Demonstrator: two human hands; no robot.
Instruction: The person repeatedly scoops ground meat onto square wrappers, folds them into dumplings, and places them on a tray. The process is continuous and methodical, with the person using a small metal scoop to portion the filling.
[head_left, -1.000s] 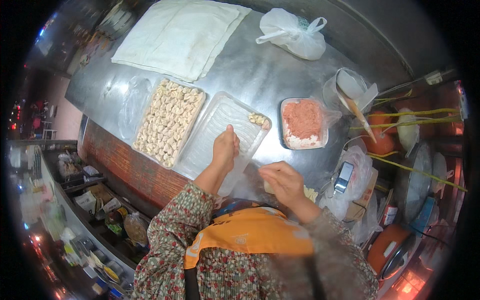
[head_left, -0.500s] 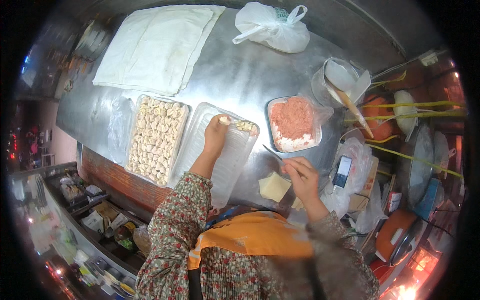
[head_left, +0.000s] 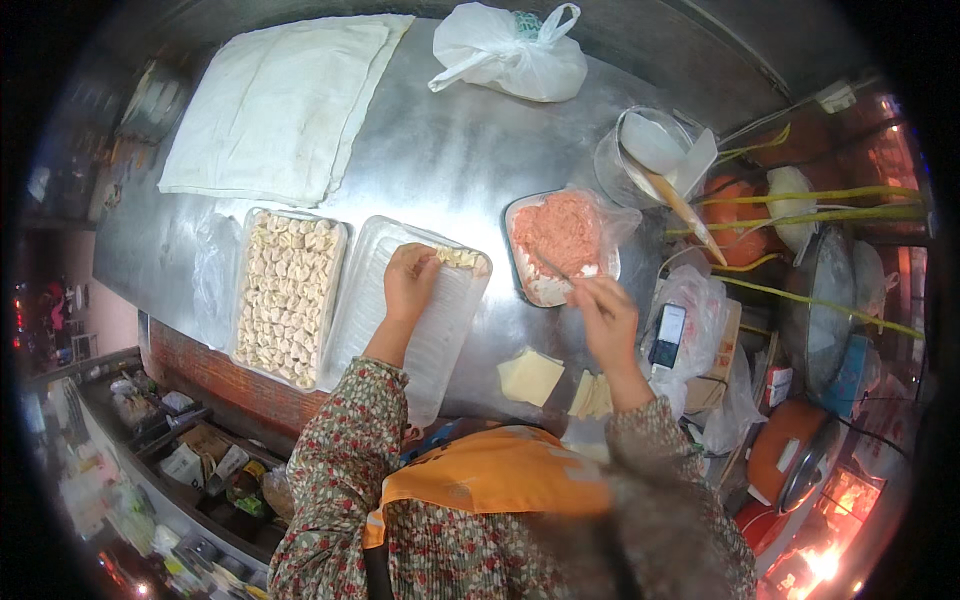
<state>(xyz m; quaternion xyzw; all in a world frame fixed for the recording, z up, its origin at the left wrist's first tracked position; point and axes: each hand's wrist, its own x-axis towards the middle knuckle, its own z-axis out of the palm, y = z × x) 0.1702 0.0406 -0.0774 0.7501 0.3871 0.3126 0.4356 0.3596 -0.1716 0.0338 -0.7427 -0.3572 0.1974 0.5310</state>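
Your right hand (head_left: 608, 305) held a thin tool (head_left: 552, 268) at the meat (head_left: 560, 225) in the white tub (head_left: 542, 296) on the shiny metal table (head_left: 430, 130).
Those fingers pinched narrowly on the tool. Left of the tub, your left hand (head_left: 411, 283) curled in over a clear tray (head_left: 430, 335), beside a few dumplings (head_left: 462, 258); I could not tell whether it gripped one. Farther left of the tub lay a packed tray (head_left: 336, 295) and a white cloth (head_left: 280, 110); beyond the tub sat a knotted bag (head_left: 510, 55), and nearer you than the tub, pale wrappers (head_left: 531, 377). Right of the tub, a phone (head_left: 668, 335) rested on plastic, yellow cords (head_left: 860, 192) stretched across, and an orange glow (head_left: 825, 560) lit the room.
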